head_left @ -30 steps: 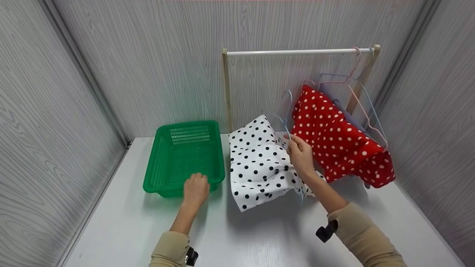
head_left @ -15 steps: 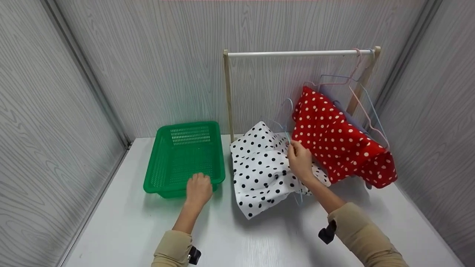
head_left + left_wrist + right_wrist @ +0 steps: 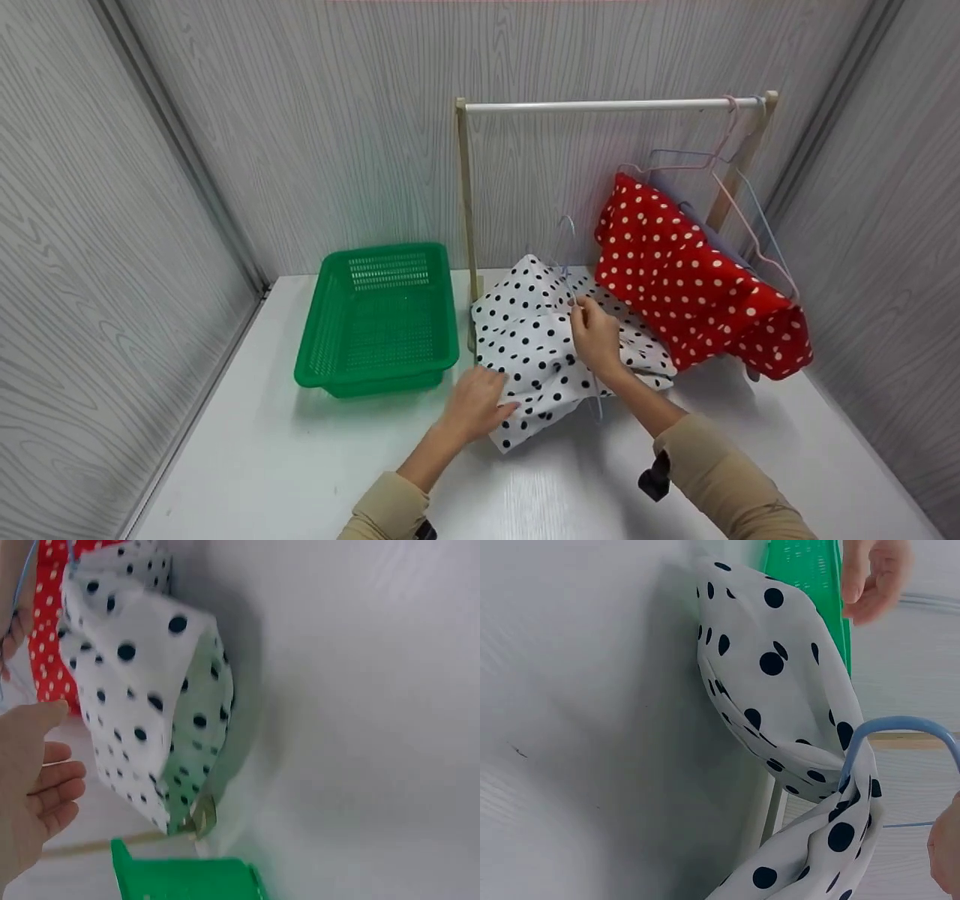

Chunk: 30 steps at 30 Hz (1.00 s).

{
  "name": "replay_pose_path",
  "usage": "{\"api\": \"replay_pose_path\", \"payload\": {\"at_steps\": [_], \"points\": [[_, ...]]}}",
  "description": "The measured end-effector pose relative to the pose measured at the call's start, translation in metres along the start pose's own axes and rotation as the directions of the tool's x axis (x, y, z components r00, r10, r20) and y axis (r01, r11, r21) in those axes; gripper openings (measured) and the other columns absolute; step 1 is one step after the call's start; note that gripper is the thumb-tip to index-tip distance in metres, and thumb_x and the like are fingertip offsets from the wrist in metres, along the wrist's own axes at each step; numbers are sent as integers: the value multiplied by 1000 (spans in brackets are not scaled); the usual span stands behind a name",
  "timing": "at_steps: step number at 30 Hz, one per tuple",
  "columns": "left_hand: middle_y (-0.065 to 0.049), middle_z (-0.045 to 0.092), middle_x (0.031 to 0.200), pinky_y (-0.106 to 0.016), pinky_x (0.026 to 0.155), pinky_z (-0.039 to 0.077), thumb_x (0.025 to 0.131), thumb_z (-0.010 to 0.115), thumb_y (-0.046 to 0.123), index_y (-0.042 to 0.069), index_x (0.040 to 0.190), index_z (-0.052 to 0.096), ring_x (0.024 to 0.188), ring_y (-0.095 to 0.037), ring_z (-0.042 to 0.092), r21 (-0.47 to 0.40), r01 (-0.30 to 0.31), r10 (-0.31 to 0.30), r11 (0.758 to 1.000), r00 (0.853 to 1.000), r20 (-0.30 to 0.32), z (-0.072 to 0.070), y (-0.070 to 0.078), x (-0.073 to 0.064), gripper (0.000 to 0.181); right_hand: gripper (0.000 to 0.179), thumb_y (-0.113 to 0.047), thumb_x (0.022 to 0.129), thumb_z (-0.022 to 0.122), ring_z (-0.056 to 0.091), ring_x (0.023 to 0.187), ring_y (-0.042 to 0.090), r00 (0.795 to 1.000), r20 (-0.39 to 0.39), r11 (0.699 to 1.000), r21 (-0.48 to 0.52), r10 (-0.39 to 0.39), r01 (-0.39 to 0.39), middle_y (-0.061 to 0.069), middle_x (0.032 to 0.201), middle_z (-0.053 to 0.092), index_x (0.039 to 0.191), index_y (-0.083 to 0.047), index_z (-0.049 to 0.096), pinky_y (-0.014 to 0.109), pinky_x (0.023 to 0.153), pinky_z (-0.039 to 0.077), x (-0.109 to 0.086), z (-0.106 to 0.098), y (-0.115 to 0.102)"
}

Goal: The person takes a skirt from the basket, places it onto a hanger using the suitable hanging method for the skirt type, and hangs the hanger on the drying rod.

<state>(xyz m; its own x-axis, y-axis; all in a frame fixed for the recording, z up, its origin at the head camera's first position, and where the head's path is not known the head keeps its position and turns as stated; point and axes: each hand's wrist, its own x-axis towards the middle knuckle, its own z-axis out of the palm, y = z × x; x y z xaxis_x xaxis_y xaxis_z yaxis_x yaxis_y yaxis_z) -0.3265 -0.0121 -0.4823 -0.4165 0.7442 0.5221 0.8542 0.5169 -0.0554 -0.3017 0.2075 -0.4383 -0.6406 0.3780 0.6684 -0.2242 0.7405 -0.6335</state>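
My right hand (image 3: 598, 337) pinches a light blue wire hanger, its hook upright beyond the fingers. A white cloth with black dots (image 3: 517, 341) hangs over this hanger, low above the table. In the right wrist view, the bent end of the hanger (image 3: 904, 723) curves round the bunched cloth. My left hand (image 3: 474, 405), fingers relaxed and thumb apart, is beside the cloth's left edge. The left wrist view shows the left hand (image 3: 30, 787) holding nothing, with a gap to the cloth.
Behind stands a rack with a white rail (image 3: 592, 106). A red dotted cloth (image 3: 667, 277) hangs at its right end from a pink hanger (image 3: 726, 142), a greyish purple cloth (image 3: 701, 217) behind it. A green basket (image 3: 375, 375) stands on the left.
My left hand has moved from the basket's front rim right to the dotted cloth, its fingers loosening. My right hand has lowered the hanger and cloth a little toward me.
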Motion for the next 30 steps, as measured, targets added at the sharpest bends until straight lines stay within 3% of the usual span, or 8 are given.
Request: {"api": "replay_pose_path", "payload": {"at_steps": [4,6,10,13,17,22,26,30], "points": [[-2,59,87,-29,65,42,70,72,53,6,102,60,76,-17,54,85,-137,145,987,985,-96,29,36,18,58,16,-3,91,48,33,46,2,999,-28,1000,2,-17,17,-2,55,44,93,3,63,21,42,28,-3,5,2],[-1,59,84,-28,61,40,68,74,47,7,100,61,72,-16,53,157,-167,194,973,966,-174,42,47,26,52,17,-3,91,48,33,45,1,999,-46,1000,5,-23,23,-2,54,45,93,4,63,21,42,28,-4,7,3],[1,55,65,-27,55,36,70,68,19,11,76,61,58,-13,50,246,-165,234,955,929,-286,57,53,37,12,17,-4,91,49,34,44,3,998,-64,1000,-17,-21,20,0,53,47,93,6,63,22,41,28,-4,9,9],[2,49,55,-27,52,33,68,61,7,13,61,54,49,-13,45,244,-167,243,955,915,-322,60,47,38,12,18,-5,91,50,38,45,7,996,-83,998,-61,7,-12,5,56,53,96,7,63,24,43,31,-3,6,19],[1,49,53,-27,52,33,64,61,6,13,57,51,48,-13,45,212,-199,260,957,913,-316,60,33,35,14,19,-5,91,51,43,48,13,992,-110,987,-143,58,-73,9,61,57,98,8,64,26,46,34,2,4,35],[1,49,51,-28,51,33,63,66,7,13,55,50,46,-14,45,203,-215,268,955,918,-291,61,15,31,19,17,-4,91,52,40,49,14,986,-145,976,-188,79,-106,7,57,52,85,5,65,28,47,31,5,7,46],[2,50,53,-28,51,32,65,66,9,14,57,51,47,-14,45,217,-242,296,945,918,-264,66,7,32,17,17,-5,90,52,40,50,14,982,-161,978,-169,98,-125,7,59,53,87,6,65,28,48,31,5,16,41],[3,51,55,-27,51,34,71,67,17,14,62,54,49,-13,47,200,-310,346,929,922,-177,67,-4,32,16,17,-5,90,54,42,50,14,988,-127,978,-179,88,-111,9,60,56,91,7,65,28,47,34,6,27,32]]}}
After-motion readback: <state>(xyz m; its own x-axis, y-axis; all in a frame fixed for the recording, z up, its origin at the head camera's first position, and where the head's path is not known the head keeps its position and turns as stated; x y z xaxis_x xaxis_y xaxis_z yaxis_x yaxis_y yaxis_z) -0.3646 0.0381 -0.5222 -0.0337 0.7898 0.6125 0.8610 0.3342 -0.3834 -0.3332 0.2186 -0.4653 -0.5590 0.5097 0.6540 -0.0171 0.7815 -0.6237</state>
